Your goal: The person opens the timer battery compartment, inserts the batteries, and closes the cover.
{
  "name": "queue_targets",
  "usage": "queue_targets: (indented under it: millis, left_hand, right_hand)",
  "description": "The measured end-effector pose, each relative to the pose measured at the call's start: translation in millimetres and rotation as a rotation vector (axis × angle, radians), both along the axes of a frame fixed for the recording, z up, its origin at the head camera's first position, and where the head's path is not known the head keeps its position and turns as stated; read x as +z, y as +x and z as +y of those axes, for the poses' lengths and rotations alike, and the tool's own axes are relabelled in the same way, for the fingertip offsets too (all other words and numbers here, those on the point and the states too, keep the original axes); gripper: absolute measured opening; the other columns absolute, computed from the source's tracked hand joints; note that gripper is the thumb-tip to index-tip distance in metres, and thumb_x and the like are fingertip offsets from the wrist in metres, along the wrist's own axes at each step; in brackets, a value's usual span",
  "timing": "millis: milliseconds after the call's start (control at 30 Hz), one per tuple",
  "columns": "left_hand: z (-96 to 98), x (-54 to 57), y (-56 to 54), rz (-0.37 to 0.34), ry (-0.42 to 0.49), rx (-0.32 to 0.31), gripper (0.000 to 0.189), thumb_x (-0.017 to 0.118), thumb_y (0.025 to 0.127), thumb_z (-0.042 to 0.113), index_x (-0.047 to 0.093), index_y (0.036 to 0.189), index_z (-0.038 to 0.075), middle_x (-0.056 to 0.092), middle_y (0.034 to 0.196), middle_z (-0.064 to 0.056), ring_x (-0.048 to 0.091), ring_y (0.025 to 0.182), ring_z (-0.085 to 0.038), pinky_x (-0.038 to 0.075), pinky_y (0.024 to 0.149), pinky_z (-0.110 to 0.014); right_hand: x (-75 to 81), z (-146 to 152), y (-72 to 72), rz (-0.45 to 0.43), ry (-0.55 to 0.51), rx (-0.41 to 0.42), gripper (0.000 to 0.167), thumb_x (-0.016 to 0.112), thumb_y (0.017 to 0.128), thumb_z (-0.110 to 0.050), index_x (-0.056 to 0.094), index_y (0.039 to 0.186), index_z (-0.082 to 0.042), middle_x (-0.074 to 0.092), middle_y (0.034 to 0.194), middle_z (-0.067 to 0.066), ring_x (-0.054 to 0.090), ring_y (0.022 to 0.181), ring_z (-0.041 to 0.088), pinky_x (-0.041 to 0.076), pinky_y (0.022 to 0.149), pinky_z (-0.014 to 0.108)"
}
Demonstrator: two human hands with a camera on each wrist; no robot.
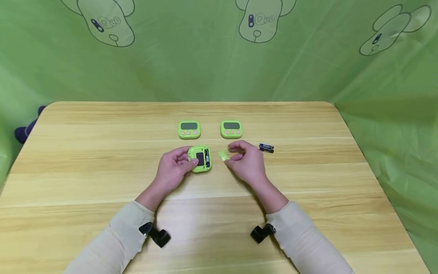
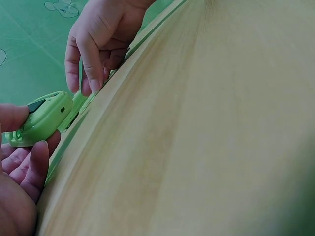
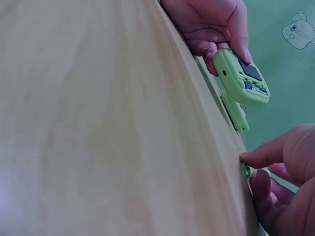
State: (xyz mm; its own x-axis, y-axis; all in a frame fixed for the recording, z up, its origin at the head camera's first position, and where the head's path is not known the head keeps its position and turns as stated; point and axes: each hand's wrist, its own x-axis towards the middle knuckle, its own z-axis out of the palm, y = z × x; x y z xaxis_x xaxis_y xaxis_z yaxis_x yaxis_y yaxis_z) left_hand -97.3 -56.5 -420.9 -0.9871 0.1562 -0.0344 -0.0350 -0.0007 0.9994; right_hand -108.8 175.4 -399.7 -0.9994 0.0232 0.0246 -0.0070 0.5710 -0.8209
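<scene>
A green digital timer [image 1: 192,160] lies back side up in my left hand [image 1: 171,167], the thumb pressing its dark back panel and the fingers beneath. Its battery compartment is uncovered, and a dark battery [image 1: 207,158] sits in it. In the right wrist view the timer [image 3: 236,81] is tilted, raised over the table. To its right, my right hand [image 1: 248,163] pinches a small light-green battery cover [image 1: 222,155] by its near end, close over the tabletop; the fingers partly hide it. In the left wrist view that hand's fingertips [image 2: 95,84] point downward.
Two more green timers, the left one [image 1: 189,129] and the right one [image 1: 231,129], lie screen up behind the hands. Loose dark batteries [image 1: 266,148] lie just right of the right hand. The wooden table [image 1: 102,152] ends at a green curtain [image 1: 205,68].
</scene>
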Motion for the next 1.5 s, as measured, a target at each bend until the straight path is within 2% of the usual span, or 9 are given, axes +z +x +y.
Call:
queue_targets:
  millis: [100,300,500,667,767,967,1200,1333,1500]
  left_hand:
    - [0.1,-0.5,-0.6,0.005,-0.003,0.003,0.041,0.072,0.089,0.0,0.062,0.128,-0.008,0.069,0.088,-0.013,0.061,0.066,-0.013,0.055,0.055,-0.027]
    - [-0.1,-1.0,-0.7,0.006,-0.009,0.01,0.04,0.072,0.088,0.0,0.063,0.127,-0.005,0.068,0.087,-0.014,0.061,0.065,-0.013,0.056,0.055,-0.026]
    - [-0.5,-2.3,-1.1,0.008,-0.019,0.011,0.04,0.073,0.089,0.002,0.062,0.127,-0.006,0.068,0.086,-0.012,0.06,0.064,-0.013,0.055,0.054,-0.025]
    - [-0.4,-1.8,-0.7,0.005,-0.016,0.014,0.041,0.073,0.088,0.001,0.062,0.127,-0.006,0.068,0.085,-0.012,0.061,0.064,-0.013,0.055,0.054,-0.026]
    - [-0.5,-2.1,-0.5,0.006,-0.019,0.013,0.041,0.073,0.088,0.0,0.062,0.127,-0.006,0.068,0.085,-0.013,0.061,0.064,-0.014,0.055,0.054,-0.026]
    - [-1.4,-1.9,-1.0,0.004,-0.024,0.012,0.041,0.073,0.088,0.001,0.062,0.128,-0.005,0.068,0.086,-0.013,0.061,0.065,-0.015,0.055,0.055,-0.026]
    - [-1.2,-2.3,-1.2,0.009,-0.029,0.014,0.041,0.073,0.088,0.001,0.063,0.128,-0.004,0.069,0.086,-0.014,0.061,0.065,-0.015,0.055,0.055,-0.025]
    - [-1.4,-2.9,-1.2,0.016,-0.037,0.011,0.041,0.073,0.088,0.001,0.063,0.127,-0.004,0.069,0.086,-0.013,0.061,0.065,-0.014,0.054,0.056,-0.024]
    - [-1.6,-3.4,-1.2,0.028,-0.046,0.008,0.04,0.073,0.088,0.001,0.064,0.126,-0.004,0.069,0.086,-0.013,0.061,0.065,-0.014,0.053,0.056,-0.023]
  right_hand:
    - [2.0,0,-0.1,-0.037,-0.037,0.02,0.038,0.083,0.072,0.009,0.072,0.107,-0.001,0.073,0.096,0.01,0.066,0.077,0.02,0.057,0.07,0.028]
    - [2.3,-3,3.3,-0.053,-0.126,0.051,0.033,0.078,0.077,0.009,0.073,0.108,-0.002,0.071,0.089,0.01,0.064,0.077,0.02,0.054,0.068,0.023]
    - [-0.6,-9,9.2,-0.059,-0.341,0.072,0.045,0.077,0.076,0.013,0.07,0.118,-0.001,0.067,0.092,0.017,0.067,0.076,0.021,0.059,0.072,0.028]
    - [-4.6,-14,13.0,-0.075,-0.52,0.091,0.045,0.074,0.077,0.018,0.068,0.118,0.003,0.066,0.092,0.019,0.068,0.074,0.019,0.06,0.071,0.035]
    - [-7.2,-17,13.5,-0.06,-0.529,0.09,0.038,0.074,0.079,0.016,0.069,0.115,0.004,0.069,0.09,0.017,0.07,0.076,0.021,0.06,0.072,0.035]
    - [-8.6,-22,12.0,-0.021,-0.467,0.072,0.024,0.078,0.081,0.01,0.071,0.103,0.005,0.072,0.089,0.017,0.07,0.082,0.022,0.058,0.078,0.03]
    - [-6.9,-22,10.4,-0.098,-0.496,0.032,0.024,0.079,0.081,0.007,0.072,0.104,0.005,0.07,0.09,0.017,0.069,0.074,0.02,0.06,0.067,0.032]
    - [-7.4,-22,9.8,-0.134,-0.529,0.05,0.024,0.077,0.082,0.008,0.072,0.105,0.005,0.07,0.089,0.017,0.07,0.071,0.022,0.061,0.063,0.035]
    - [-8.1,-24,9.2,-0.128,-0.486,0.077,0.023,0.079,0.082,0.005,0.073,0.104,0.004,0.071,0.087,0.015,0.07,0.07,0.019,0.06,0.063,0.033]
